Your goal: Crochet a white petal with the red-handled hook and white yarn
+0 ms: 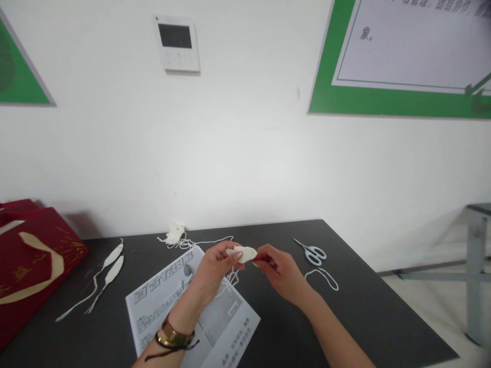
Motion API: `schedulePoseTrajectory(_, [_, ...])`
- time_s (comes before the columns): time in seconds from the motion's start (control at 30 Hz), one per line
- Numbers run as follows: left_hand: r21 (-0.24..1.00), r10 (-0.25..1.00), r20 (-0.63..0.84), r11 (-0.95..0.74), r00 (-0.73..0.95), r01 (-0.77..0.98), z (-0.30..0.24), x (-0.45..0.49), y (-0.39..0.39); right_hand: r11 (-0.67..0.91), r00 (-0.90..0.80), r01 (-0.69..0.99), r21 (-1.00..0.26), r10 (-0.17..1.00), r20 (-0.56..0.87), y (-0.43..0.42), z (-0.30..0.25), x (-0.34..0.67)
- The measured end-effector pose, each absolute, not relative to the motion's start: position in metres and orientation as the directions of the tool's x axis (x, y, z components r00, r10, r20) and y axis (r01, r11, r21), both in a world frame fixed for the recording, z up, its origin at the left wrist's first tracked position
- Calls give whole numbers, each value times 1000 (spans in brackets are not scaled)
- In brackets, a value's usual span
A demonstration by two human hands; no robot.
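My left hand pinches a white, leaf-shaped yarn piece between thumb and fingers, above a printed sheet. At the piece's right tip, the fingers of my right hand are closed; what they grip is hidden. White yarn hangs below my left hand over the sheet. Two similar leaf-shaped yarn pieces with long tails lie on the left of the dark table. A small heap of white yarn sits by the wall, its strand running towards my left hand.
Scissors with pale blue handles lie to the right, beside a loose loop of white cord. A red gift bag stands at the left edge. Behind the black table rises a white wall.
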State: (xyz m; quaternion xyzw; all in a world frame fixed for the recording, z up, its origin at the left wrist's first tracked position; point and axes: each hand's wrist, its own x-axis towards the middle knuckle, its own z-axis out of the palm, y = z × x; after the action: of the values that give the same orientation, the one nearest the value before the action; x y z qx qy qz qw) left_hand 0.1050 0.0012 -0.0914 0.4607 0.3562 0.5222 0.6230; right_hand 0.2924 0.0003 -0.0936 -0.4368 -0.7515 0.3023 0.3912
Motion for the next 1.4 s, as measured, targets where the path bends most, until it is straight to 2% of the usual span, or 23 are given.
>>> schedulePoseTrajectory(0.13, [945,994,32,3,103,-326,-98,95,8,481,-346,460,-746,871,348,10,-92,284])
schedulePoseTrajectory(0.27, [963,998,7,10,59,-270,-104,82,16,530,-415,619,-579,847,332,20,-89,280])
schedulePoseTrajectory(0.33, [973,999,-16,28,51,-231,-110,75,18,507,-413,698,-505,862,295,26,-89,278])
schedulePoseTrajectory(0.4, [979,998,-38,48,53,-199,-116,70,18,458,-386,713,-531,888,248,31,-92,280])
schedulePoseTrajectory(0.47, [981,995,-61,75,82,-180,-121,65,17,401,-409,602,-690,898,164,35,-95,285])
schedulePoseTrajectory(0.53, [980,989,-80,100,121,-170,-124,62,15,264,-510,365,-893,859,46,37,-97,295])
schedulePoseTrajectory(0.57, [980,987,-87,109,136,-168,-125,61,14,148,-572,229,-962,820,-10,37,-98,301])
schedulePoseTrajectory(0.6, [980,985,-90,114,146,-166,-125,61,13,35,-613,106,-994,789,-38,37,-99,306])
schedulePoseTrajectory(0.67, [979,983,-92,118,159,-164,-124,63,11,-100,-583,-100,-990,812,-23,35,-103,312])
schedulePoseTrajectory(0.77, [983,980,-85,112,177,-146,-119,70,10,-151,-428,-350,-925,904,14,32,-114,303])
schedulePoseTrajectory(0.83, [989,981,-69,90,181,-115,-113,76,10,-194,-418,-413,-890,908,-4,28,-123,287])
schedulePoseTrajectory(0.93, [999,983,-45,47,179,-3,-102,84,11,-160,-294,-544,-824,956,9,22,-133,261])
schedulePoseTrajectory(1.07, [993,989,-11,-7,149,119,-95,91,16,-158,-214,-578,-801,976,-39,15,-137,246])
schedulePoseTrajectory(1.27, [994,997,39,-45,67,95,-113,103,21,-205,-216,-551,-809,971,-99,15,-139,247])
schedulePoseTrajectory(1.4, [998,997,19,-23,77,58,-122,102,19,-167,-172,-548,-820,981,-85,18,-139,250])
